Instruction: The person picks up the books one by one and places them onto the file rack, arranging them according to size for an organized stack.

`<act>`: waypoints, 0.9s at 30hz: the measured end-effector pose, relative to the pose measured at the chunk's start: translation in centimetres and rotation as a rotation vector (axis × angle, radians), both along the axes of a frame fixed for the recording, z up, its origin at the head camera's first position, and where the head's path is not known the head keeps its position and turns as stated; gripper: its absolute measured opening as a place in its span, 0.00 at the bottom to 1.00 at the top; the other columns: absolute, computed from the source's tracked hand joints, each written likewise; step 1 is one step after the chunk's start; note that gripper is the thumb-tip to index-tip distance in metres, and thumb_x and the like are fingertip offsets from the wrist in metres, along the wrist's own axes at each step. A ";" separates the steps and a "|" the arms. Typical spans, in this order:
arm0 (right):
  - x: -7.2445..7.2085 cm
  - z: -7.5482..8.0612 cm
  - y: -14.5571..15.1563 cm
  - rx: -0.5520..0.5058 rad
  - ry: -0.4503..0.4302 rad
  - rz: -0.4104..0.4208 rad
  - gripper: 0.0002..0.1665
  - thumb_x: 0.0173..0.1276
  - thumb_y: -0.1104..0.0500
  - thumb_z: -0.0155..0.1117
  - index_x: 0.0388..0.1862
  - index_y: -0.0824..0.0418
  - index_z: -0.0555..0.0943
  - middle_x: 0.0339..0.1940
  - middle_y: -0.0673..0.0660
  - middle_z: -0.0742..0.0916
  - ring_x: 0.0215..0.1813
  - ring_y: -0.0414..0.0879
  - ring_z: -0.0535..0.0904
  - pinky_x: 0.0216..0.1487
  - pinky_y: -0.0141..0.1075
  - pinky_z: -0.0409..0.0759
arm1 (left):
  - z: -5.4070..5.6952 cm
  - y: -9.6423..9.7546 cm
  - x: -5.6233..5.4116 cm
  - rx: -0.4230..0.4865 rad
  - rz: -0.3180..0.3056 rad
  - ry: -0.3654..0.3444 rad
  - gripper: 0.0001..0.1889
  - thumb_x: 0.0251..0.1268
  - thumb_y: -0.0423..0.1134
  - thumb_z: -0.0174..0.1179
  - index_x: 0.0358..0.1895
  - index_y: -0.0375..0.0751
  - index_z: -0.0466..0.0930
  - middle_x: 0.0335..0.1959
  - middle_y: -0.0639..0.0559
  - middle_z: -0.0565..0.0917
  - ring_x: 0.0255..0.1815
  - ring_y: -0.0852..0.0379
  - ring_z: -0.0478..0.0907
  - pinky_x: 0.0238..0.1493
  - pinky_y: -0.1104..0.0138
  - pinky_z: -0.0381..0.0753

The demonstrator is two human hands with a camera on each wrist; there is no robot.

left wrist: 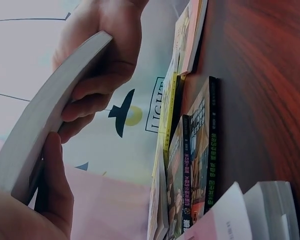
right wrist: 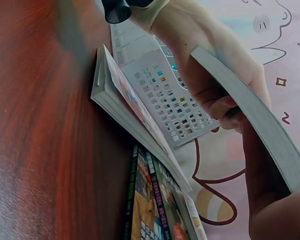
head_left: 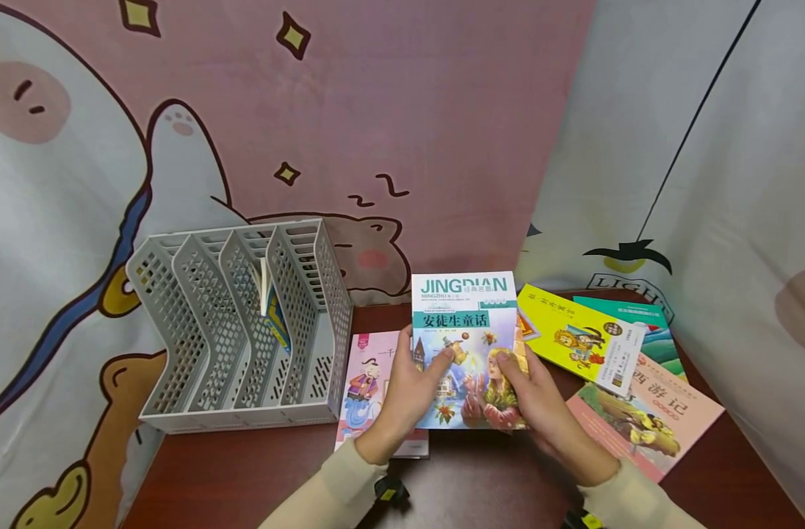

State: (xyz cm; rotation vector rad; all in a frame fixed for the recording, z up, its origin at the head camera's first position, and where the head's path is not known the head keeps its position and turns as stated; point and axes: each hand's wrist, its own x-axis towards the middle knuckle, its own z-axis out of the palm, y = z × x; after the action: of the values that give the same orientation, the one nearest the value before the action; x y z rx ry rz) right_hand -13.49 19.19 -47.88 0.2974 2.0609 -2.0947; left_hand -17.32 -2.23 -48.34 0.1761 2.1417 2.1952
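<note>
Both hands hold a paperback storybook (head_left: 465, 294) by its sides, its illustrated cover facing up toward the head camera. My left hand (head_left: 402, 393) grips the left edge, thumb on the cover and fingers curled behind. On the opposite side my right hand (head_left: 541, 397) pinches the book, its thumb over the pictured figure. Seen edge-on in the left wrist view, the book (left wrist: 45, 110) is raised above the table and slightly bowed. A pink book (head_left: 363, 389) lies partly hidden behind the left hand.
At the left stands a grey slotted file rack (head_left: 244, 422) with a thin book (head_left: 278, 323) in one compartment. Yellow (head_left: 554, 316), green (head_left: 670, 345) and peach (head_left: 693, 404) books overlap at the right. Dark-spined books (left wrist: 202, 145) lie on the table (left wrist: 260, 100) below the held one.
</note>
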 end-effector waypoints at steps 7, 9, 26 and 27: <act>-0.3 -0.1 0.0 0.015 0.058 0.013 0.38 0.89 0.36 0.54 0.88 0.45 0.58 0.70 0.62 0.81 0.55 0.42 0.88 0.57 0.30 0.88 | 0.3 -0.1 -0.1 -0.010 -0.010 -0.003 0.33 0.77 0.44 0.71 0.78 0.52 0.65 0.51 0.42 0.89 0.39 0.54 0.90 0.44 0.59 0.92; -0.4 -0.2 0.0 0.017 0.069 0.022 0.38 0.89 0.36 0.55 0.89 0.45 0.58 0.71 0.62 0.81 0.56 0.42 0.88 0.57 0.30 0.88 | 0.4 -0.2 -0.2 -0.004 -0.013 -0.012 0.33 0.77 0.44 0.71 0.78 0.52 0.65 0.51 0.42 0.89 0.39 0.54 0.90 0.43 0.60 0.92; 0.2 -0.9 0.5 0.123 0.264 0.190 0.35 0.91 0.46 0.55 0.89 0.50 0.60 0.66 0.66 0.85 0.53 0.44 0.90 0.57 0.31 0.88 | 3.5 -2.7 -3.2 0.036 0.031 -0.026 0.25 0.84 0.52 0.63 0.75 0.58 0.65 0.52 0.45 0.90 0.42 0.54 0.93 0.46 0.60 0.92; 0.2 -0.9 0.5 0.122 0.276 0.197 0.35 0.91 0.46 0.55 0.89 0.51 0.60 0.65 0.66 0.85 0.53 0.43 0.90 0.57 0.31 0.88 | 3.7 -2.9 -3.4 0.053 0.026 -0.033 0.25 0.84 0.53 0.63 0.74 0.58 0.66 0.52 0.45 0.90 0.42 0.54 0.93 0.46 0.60 0.93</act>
State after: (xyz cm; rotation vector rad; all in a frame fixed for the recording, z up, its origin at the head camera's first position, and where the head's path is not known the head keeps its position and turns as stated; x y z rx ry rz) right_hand -13.31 19.69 -48.82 -0.1834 2.2669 -1.9895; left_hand -20.71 -5.11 -44.64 0.1148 2.0825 2.2540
